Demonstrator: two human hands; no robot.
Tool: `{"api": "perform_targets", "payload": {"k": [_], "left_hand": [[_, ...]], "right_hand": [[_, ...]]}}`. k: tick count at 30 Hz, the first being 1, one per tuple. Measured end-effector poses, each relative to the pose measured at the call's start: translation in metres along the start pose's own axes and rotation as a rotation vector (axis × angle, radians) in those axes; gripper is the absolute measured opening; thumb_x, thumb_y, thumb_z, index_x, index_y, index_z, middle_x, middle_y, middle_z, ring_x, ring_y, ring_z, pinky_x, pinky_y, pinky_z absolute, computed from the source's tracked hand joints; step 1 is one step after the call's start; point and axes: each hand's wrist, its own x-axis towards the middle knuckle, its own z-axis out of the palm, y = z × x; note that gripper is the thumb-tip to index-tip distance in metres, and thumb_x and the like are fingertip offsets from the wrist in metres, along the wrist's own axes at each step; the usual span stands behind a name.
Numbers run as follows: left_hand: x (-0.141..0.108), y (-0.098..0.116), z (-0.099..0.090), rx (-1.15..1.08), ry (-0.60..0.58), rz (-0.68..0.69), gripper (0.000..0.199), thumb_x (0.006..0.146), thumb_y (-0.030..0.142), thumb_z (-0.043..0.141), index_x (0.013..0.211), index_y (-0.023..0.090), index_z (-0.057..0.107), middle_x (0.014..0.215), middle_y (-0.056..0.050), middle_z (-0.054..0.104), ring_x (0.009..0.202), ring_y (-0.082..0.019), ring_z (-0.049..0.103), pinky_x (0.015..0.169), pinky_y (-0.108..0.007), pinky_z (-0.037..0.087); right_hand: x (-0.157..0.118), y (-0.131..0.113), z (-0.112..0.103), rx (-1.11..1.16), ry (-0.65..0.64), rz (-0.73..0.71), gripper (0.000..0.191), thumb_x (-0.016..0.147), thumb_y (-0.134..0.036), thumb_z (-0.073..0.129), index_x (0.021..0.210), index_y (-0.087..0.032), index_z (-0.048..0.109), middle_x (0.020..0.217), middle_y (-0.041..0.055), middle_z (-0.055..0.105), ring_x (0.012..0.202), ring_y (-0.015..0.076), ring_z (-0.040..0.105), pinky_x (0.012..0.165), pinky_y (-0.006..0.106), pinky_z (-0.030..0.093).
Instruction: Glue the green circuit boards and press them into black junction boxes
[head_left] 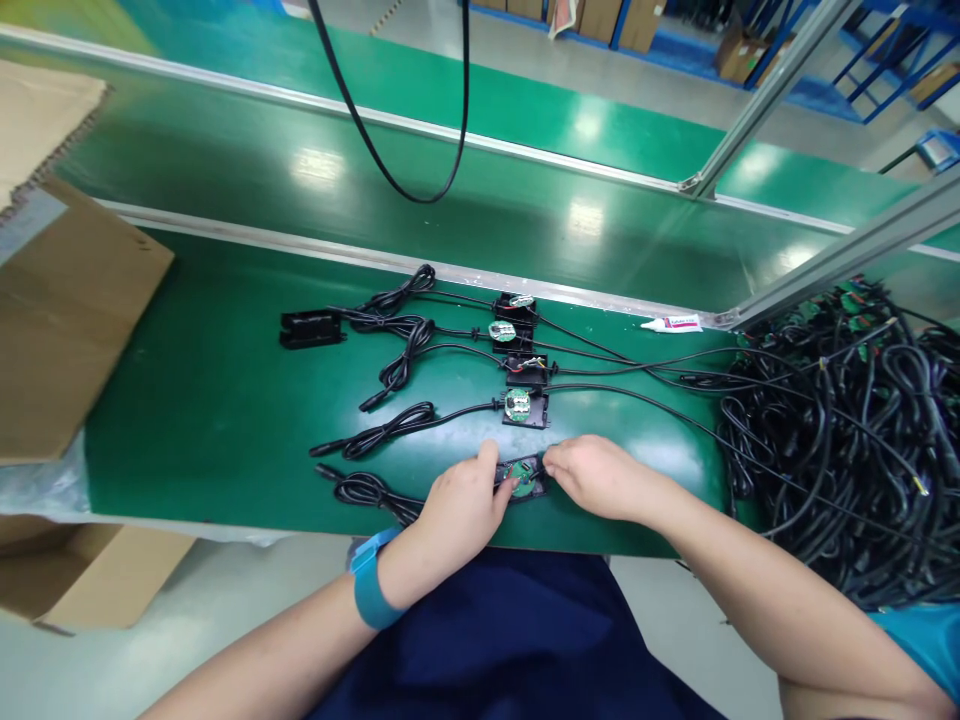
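My left hand (466, 503), with a blue strap on its wrist, grips the left end of a black housing (535, 488) near the table's front edge. A round green circuit board (517, 478) lies in that housing, under my left thumb. At the housing's right end my right hand (589, 474) has its fingers pinched together; what they hold is hidden. A coiled black cable (371, 490) runs out to the left of my left hand. Behind my hands, several similar black housings stand in a column, the nearest with a green board (517, 404) and a cable.
On the right lies a big heap of black cables (840, 430). A white tube (675, 324) rests by the back rail. Far left is a cardboard box (82, 310), with another box (105, 575) below. A black housing (311, 328) sits left of the coils; a cable loop (420, 198) hangs above.
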Motion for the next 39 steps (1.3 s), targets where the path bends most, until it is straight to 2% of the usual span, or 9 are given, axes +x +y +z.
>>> {"api": "perform_targets", "payload": {"k": [6,13,19,22,24,26,30,34,39], "left_hand": [[0.002,0.0,-0.001,-0.057,-0.02,0.003,0.019,0.096,0.026,0.056,0.11,0.017,0.048,0.085,-0.009,0.071,0.08,-0.028,0.071,0.064,-0.034,0.046],[0.005,-0.002,0.0,-0.077,-0.034,0.023,0.019,0.095,0.024,0.057,0.109,0.016,0.047,0.088,-0.01,0.071,0.083,-0.029,0.071,0.066,-0.035,0.047],[0.01,-0.001,-0.005,-0.066,-0.094,0.022,0.022,0.094,0.026,0.059,0.109,0.016,0.047,0.091,-0.01,0.071,0.087,-0.028,0.07,0.069,-0.034,0.047],[0.01,0.0,-0.008,-0.063,-0.105,0.018,0.021,0.094,0.026,0.06,0.107,0.016,0.047,0.091,-0.01,0.071,0.088,-0.028,0.07,0.07,-0.033,0.047],[0.009,0.0,-0.008,-0.072,-0.094,0.015,0.021,0.094,0.026,0.06,0.107,0.016,0.048,0.092,-0.01,0.071,0.088,-0.028,0.07,0.07,-0.033,0.047],[0.009,-0.001,-0.007,-0.092,-0.08,0.014,0.02,0.094,0.025,0.06,0.107,0.017,0.048,0.092,-0.009,0.072,0.086,-0.027,0.07,0.069,-0.033,0.047],[0.008,-0.005,-0.002,-0.123,-0.06,0.052,0.019,0.094,0.023,0.058,0.108,0.017,0.047,0.091,-0.009,0.071,0.085,-0.027,0.07,0.068,-0.033,0.047],[0.008,-0.007,0.0,-0.132,-0.037,0.052,0.02,0.093,0.023,0.059,0.108,0.017,0.047,0.091,-0.009,0.071,0.083,-0.027,0.07,0.067,-0.033,0.047],[0.009,-0.004,-0.001,-0.139,-0.045,0.043,0.017,0.093,0.024,0.059,0.104,0.017,0.049,0.088,-0.008,0.07,0.081,-0.026,0.069,0.067,-0.033,0.046]], "right_hand": [[0.0,-0.008,-0.007,0.022,-0.061,0.093,0.029,0.095,-0.017,0.05,0.07,-0.019,0.064,0.064,0.0015,0.063,0.057,0.0131,0.049,0.056,0.028,0.026],[-0.001,-0.01,-0.004,-0.058,-0.081,0.144,0.028,0.093,-0.017,0.048,0.073,-0.02,0.067,0.07,0.0042,0.069,0.063,0.0159,0.057,0.059,0.029,0.029],[0.028,-0.014,-0.02,-0.022,-0.33,0.266,0.021,0.086,-0.017,0.052,0.081,-0.016,0.073,0.081,0.0098,0.074,0.07,0.0188,0.064,0.057,0.027,0.035],[0.031,-0.019,-0.027,-0.033,-0.36,0.316,0.02,0.084,-0.016,0.054,0.086,-0.014,0.074,0.084,0.0125,0.074,0.073,0.021,0.066,0.058,0.028,0.038],[0.023,-0.022,-0.022,-0.048,-0.28,0.3,0.021,0.086,-0.016,0.054,0.087,-0.013,0.075,0.084,0.0125,0.073,0.076,0.0223,0.066,0.063,0.029,0.043],[0.009,-0.024,-0.01,-0.079,-0.075,0.239,0.023,0.091,-0.018,0.053,0.095,-0.014,0.075,0.091,0.0129,0.072,0.085,0.0242,0.065,0.075,0.032,0.047],[-0.023,-0.024,0.027,-0.16,0.262,-0.037,0.033,0.097,-0.024,0.053,0.126,-0.016,0.067,0.127,0.0195,0.061,0.108,0.0296,0.059,0.088,0.043,0.05],[-0.035,-0.014,0.056,-0.254,0.351,-0.201,0.036,0.1,-0.017,0.048,0.133,-0.017,0.061,0.141,0.023,0.052,0.12,0.0322,0.053,0.088,0.047,0.052],[-0.023,-0.001,0.071,-0.205,0.448,-0.254,0.03,0.101,-0.018,0.047,0.121,-0.017,0.069,0.144,0.0209,0.051,0.127,0.0307,0.051,0.091,0.044,0.054]]}}
